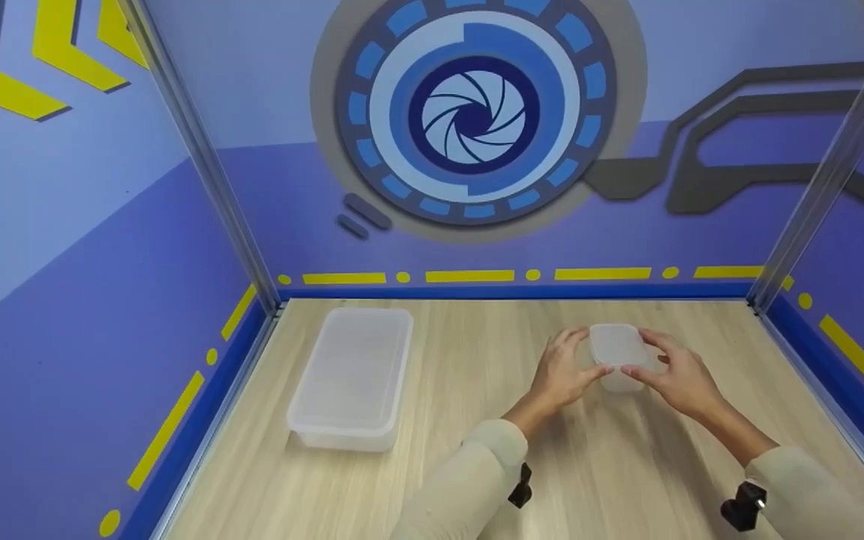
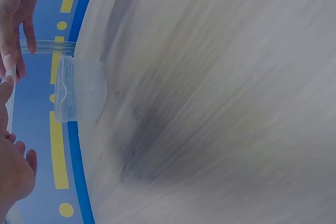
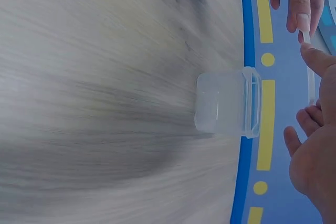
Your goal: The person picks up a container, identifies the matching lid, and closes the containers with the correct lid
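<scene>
A small clear plastic food box [image 1: 622,383] stands upright on the right part of the table. Above it, both hands hold its flat, whitish lid [image 1: 618,345] level. My left hand [image 1: 561,373] grips one side of the lid between thumb and fingers. On the opposite side my right hand [image 1: 683,379] pinches it the same way. From the left wrist view, the lid [image 2: 11,103] appears edge-on, apart from the box [image 2: 86,90]. The right wrist view likewise shows a gap between lid [image 3: 311,85] and box [image 3: 223,103].
A larger translucent plastic container [image 1: 353,367] with its lid on stands at the left of the wooden table [image 1: 477,375]. Printed panels [image 1: 267,187] and metal posts [image 1: 207,157] enclose the back and sides.
</scene>
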`<state>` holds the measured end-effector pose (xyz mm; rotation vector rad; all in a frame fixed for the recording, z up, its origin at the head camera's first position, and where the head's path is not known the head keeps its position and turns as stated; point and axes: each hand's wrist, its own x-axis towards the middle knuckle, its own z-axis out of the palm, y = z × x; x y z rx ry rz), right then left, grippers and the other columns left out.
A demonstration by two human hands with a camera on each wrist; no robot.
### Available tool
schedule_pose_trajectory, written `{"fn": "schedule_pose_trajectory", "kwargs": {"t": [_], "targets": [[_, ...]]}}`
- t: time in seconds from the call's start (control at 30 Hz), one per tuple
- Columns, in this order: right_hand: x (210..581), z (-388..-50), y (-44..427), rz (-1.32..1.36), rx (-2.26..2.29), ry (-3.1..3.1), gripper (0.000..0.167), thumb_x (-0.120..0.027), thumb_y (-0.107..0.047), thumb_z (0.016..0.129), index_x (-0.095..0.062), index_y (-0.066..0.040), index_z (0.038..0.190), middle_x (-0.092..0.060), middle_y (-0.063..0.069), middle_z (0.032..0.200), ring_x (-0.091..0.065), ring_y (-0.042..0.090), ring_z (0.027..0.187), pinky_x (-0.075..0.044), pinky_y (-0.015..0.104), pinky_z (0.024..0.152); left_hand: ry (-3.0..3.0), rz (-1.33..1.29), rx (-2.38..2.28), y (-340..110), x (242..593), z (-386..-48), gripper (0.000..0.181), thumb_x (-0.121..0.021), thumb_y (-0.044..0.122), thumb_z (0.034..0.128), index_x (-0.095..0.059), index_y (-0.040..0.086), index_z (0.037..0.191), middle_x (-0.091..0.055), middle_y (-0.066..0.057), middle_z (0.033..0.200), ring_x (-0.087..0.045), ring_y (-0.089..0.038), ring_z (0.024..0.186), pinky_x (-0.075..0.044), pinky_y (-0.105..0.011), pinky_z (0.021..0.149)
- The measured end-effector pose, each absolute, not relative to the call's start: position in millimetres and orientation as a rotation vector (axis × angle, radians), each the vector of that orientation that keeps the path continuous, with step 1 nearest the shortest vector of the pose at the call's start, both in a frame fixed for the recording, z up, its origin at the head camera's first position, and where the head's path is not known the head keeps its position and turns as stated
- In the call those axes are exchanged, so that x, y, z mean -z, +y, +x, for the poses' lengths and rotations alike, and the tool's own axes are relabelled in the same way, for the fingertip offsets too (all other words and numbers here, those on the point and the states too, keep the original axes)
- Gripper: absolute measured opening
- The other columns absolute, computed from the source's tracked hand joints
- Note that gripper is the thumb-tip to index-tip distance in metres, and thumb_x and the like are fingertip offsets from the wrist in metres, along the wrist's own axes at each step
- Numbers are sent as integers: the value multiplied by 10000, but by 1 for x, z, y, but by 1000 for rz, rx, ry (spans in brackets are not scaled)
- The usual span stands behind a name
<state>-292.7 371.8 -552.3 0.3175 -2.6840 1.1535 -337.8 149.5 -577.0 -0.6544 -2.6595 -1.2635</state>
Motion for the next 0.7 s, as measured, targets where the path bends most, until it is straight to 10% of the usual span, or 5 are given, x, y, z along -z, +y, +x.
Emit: {"fn": "schedule_pose_trajectory", "kwargs": {"t": [0.7], "targets": [[568, -303, 383, 260, -1233, -2714, 823, -767, -338, 998, -378, 110, 1568, -373, 373, 1591, -354, 560, 1464, -335, 713, 1136, -2667, -586, 1413, 167, 596, -346, 674, -805, 390, 953, -556, 168, 1539, -495, 77, 1571, -437, -111, 1463, -399, -310, 1181]]}}
